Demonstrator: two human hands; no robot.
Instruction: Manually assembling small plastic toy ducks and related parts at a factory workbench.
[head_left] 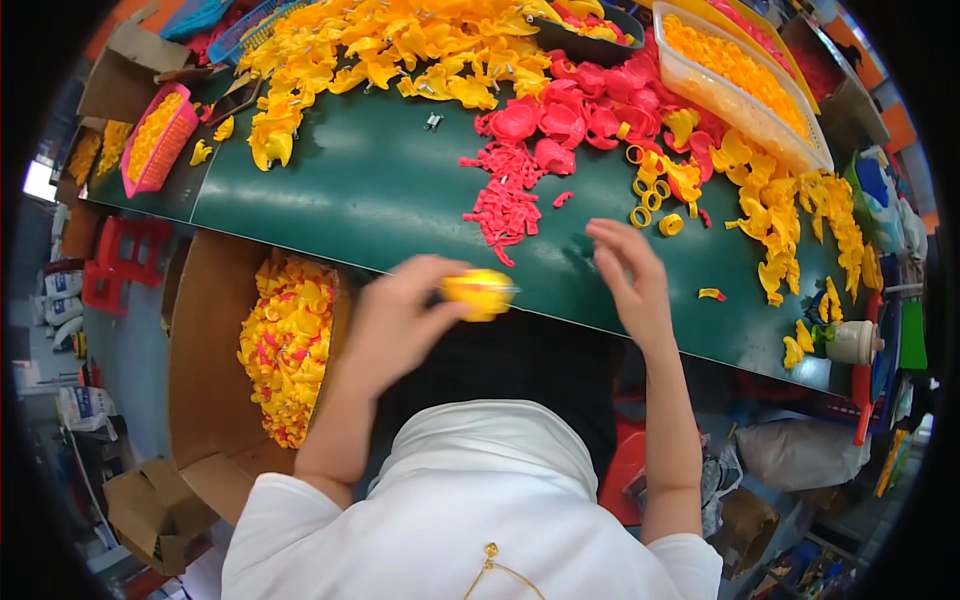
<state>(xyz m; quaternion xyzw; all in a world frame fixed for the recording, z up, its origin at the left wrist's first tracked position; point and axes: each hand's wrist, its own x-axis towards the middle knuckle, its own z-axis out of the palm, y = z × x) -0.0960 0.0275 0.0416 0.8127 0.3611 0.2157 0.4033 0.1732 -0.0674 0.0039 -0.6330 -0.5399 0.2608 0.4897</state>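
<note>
My left hand (396,312) pinches a rounded yellow plastic part (480,294) at the table's front edge. A thin bright line, perhaps metal, shows on the part's right side; blur hides its details. My right hand (632,278) is raised over the green table (390,205), fingers apart, with nothing in it. Just beyond the hands lies a pile of small red plastic strips (503,200). To the right of that pile, several yellow rings (650,195) are scattered, nearest to my right hand.
Yellow plastic shells (420,50) and red cup-like pieces (600,100) heap along the far side. A white tray (745,105) holds yellow parts, as does a pink basket (162,140). Below the table at left, a cardboard box (215,350) contains yellow-and-red pieces.
</note>
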